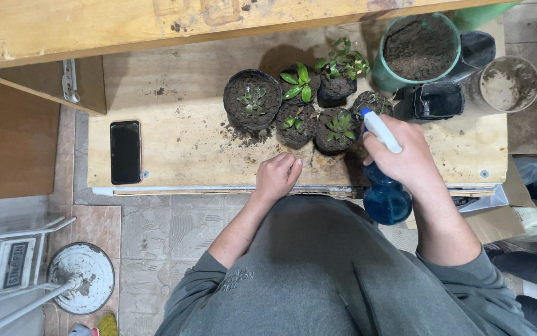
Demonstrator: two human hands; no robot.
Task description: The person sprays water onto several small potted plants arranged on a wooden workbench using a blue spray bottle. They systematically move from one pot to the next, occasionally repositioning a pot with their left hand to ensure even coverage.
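Wooden bench (181, 140) carries small black pots of seedlings (306, 112) (soil spilled around them). Right hand (405, 158) is wrapped around a blue spray bottle (385, 198), its white nozzle beside the pots. Left hand (276, 175) rests loosely curled on the bench edge, holding nothing.

Even, fairly dim indoor light falls from above; soft shadows sit behind the pots (306, 106) on the desk (187, 143); focus is sharp, no glare.

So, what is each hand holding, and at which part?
The right hand holds a blue spray bottle around its neck, below the white nozzle. The left hand holds nothing; it rests on the wooden board.
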